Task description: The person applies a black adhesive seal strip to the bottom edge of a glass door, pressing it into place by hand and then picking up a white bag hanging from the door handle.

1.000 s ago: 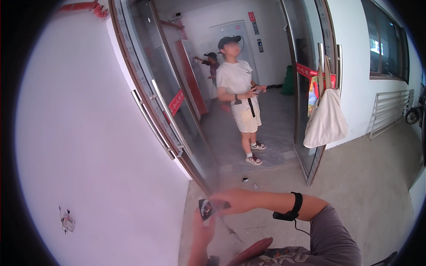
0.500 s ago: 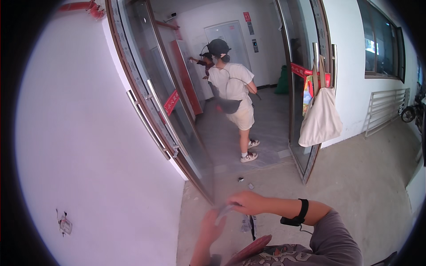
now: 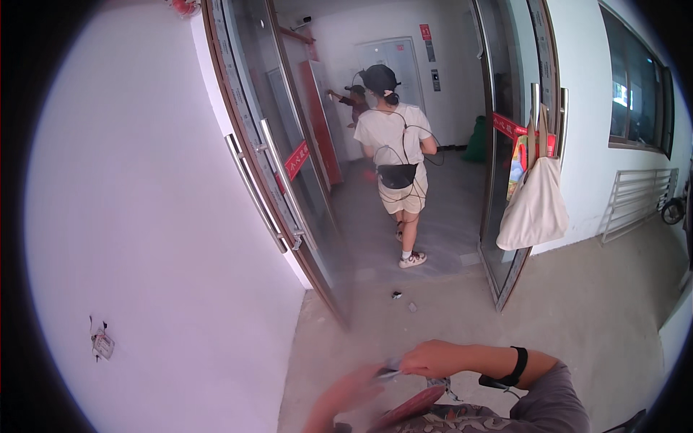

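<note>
Above the ground at the bottom middle, my right hand (image 3: 427, 358) is closed, its fingers pinching a thin, pale greyish strip (image 3: 390, 371). What the strip is made of is too blurred to tell. My left hand (image 3: 352, 388), smeared by motion, is close to the strip's other end; whether it grips it cannot be made out. A black band with a small box (image 3: 514, 369) is strapped round my right forearm. Something reddish and flat (image 3: 415, 405) lies against the front of my patterned grey shirt, below the hands.
Glass doors stand open at left (image 3: 307, 209) and right (image 3: 505, 209). A cream cloth bag (image 3: 535, 209) hangs from the right handle. A person in white (image 3: 395, 137) walks inside, with another person (image 3: 356, 108) beyond. Small scraps (image 3: 397, 295) lie near the threshold.
The person in white has stepped further inside. My hands have shifted right and lower in view, the right one keeping hold of the pale strip. The view has swung slightly left.
</note>
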`<state>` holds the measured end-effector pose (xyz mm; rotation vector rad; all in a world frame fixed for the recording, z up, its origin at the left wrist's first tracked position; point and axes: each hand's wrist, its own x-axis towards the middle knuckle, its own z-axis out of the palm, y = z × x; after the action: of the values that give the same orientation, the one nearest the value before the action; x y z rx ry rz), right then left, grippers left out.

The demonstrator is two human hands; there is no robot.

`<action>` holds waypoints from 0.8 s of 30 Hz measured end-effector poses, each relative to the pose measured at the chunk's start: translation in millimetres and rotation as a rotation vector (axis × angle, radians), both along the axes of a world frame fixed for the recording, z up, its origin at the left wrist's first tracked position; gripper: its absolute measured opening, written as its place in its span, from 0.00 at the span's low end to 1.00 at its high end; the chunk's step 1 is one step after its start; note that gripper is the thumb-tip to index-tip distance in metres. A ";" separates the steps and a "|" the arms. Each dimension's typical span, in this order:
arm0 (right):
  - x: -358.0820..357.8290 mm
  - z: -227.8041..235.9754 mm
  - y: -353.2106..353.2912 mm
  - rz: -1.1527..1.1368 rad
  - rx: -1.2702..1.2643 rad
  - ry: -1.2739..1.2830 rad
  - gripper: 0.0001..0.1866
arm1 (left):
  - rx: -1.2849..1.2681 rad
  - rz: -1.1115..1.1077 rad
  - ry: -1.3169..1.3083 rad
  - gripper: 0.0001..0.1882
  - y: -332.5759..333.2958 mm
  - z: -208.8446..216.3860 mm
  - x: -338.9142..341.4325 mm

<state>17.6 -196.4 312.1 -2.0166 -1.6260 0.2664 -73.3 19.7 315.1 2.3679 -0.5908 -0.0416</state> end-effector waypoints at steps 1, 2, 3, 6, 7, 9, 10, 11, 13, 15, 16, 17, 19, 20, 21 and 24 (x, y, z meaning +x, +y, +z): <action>-4.1 2.4 -1.4 0.001 -0.003 -0.001 0.07 | -0.006 -0.060 0.113 0.23 -0.7 9.8 -6.7; -9.4 4.9 -1.4 0.038 -0.044 -0.066 0.07 | -0.009 -0.057 0.114 0.23 1.5 16.5 -11.8; -14.4 7.7 -1.9 0.075 -0.084 -0.131 0.07 | -0.002 -0.121 0.129 0.25 4.4 22.6 -15.9; -24.8 20.4 -2.5 0.074 -0.032 -0.223 0.10 | 0.036 -0.209 0.157 0.27 5.9 46.9 -23.8; -27.1 28.9 -3.4 0.068 -0.034 -0.219 0.10 | 0.065 -0.230 0.169 0.28 5.6 54.7 -24.0; -28.5 43.6 -6.1 0.059 -0.146 -0.265 0.12 | 0.058 -0.249 0.187 0.28 5.4 67.0 -22.3; -28.6 41.4 -7.5 0.058 -0.146 -0.264 0.12 | 0.054 -0.260 0.198 0.29 5.3 71.3 -21.9; -27.8 36.8 -8.7 0.062 -0.048 -0.278 0.13 | 0.053 -0.262 0.198 0.29 6.0 73.3 -21.8; -27.5 31.6 -9.4 0.062 0.049 -0.292 0.13 | 0.041 -0.313 0.165 0.30 8.1 75.9 -20.6; -27.0 29.3 -9.5 0.054 0.165 -0.277 0.13 | 0.045 -0.314 0.176 0.31 8.6 79.1 -17.7; -27.2 27.2 -8.8 0.052 0.165 -0.276 0.13 | 0.050 -0.307 0.191 0.31 9.5 79.7 -17.4; -26.9 25.2 -8.0 0.023 0.175 -0.290 0.12 | 0.051 -0.311 0.192 0.31 13.6 75.1 -14.1; -31.0 21.8 0.5 0.024 0.203 -0.304 0.11 | 0.019 -0.292 0.212 0.35 27.9 59.8 -16.2; -27.7 14.2 2.4 -0.032 0.127 -0.259 0.10 | 0.017 -0.309 0.216 0.35 31.3 47.1 -6.7; -23.8 6.4 3.6 -0.088 0.052 -0.213 0.09 | -0.141 -0.301 0.246 0.36 34.4 34.3 2.9; -12.5 -14.0 5.7 -0.125 0.097 -0.276 0.09 | -0.392 -0.292 0.267 0.37 38.5 6.1 19.1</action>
<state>5.1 -190.7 298.1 -2.1433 -1.6280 -0.1407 -54.3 58.2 321.3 1.8463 -0.7333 -0.3361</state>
